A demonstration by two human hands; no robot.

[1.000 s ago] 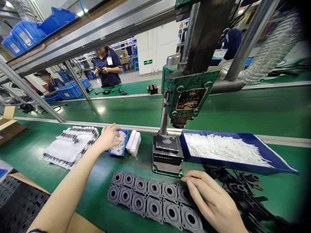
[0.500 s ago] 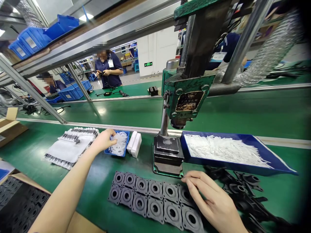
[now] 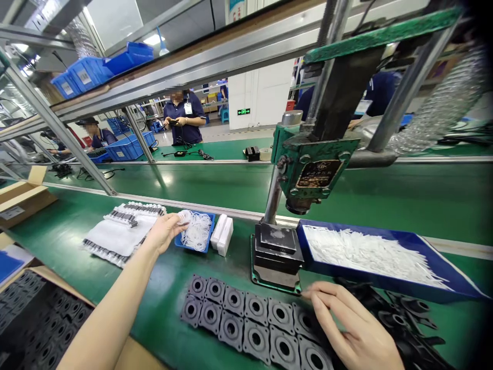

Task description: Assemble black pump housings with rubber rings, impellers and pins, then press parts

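My left hand (image 3: 164, 231) is stretched out to a small blue tray (image 3: 194, 245) of thin white rings and pinches a white ring (image 3: 184, 216) just above the tray's left edge. My right hand (image 3: 352, 329) lies with fingers spread flat on the right end of a black rubber sheet of moulded round seals (image 3: 246, 324), which lies on the green bench in front of me. A green hand press (image 3: 296, 180) with a dark block base (image 3: 277, 249) stands just behind the sheet.
A long blue tray of white strips (image 3: 370, 254) sits right of the press. White blocks (image 3: 223, 235) stand beside the ring tray; a white pad with dark parts (image 3: 119, 231) lies to the left. More black sheets (image 3: 34, 324) fill a box at lower left. Other people work beyond the conveyor.
My left hand closed its fingers in the ring tray and drew back to the tray's left edge with a white ring pinched. The view shifted; my right hand stays on the black sheet.
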